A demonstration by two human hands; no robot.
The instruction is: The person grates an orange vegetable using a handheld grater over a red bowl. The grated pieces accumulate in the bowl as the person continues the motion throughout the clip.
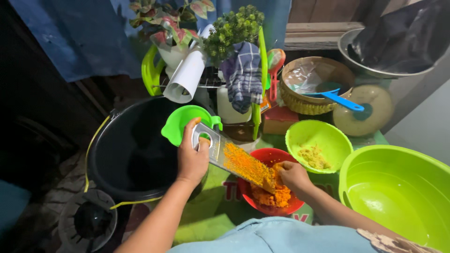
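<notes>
My left hand [191, 157] grips the upper end of a flat metal grater [224, 155] that slants down into a red bowl [260, 156]. Orange pulp coats the grater's lower half and lies heaped in the red bowl. My right hand [294, 176] presses a small orange piece, mostly hidden by the fingers, against the grater's lower end over the heap.
A large black bucket [131, 145] stands at the left, with a green funnel-like scoop [180, 121] on its rim. A small lime bowl [323, 136] with yellowish scraps and a big lime basin [398, 192] stand at the right. A basket, blue spatula, checked cloth and plants crowd the back.
</notes>
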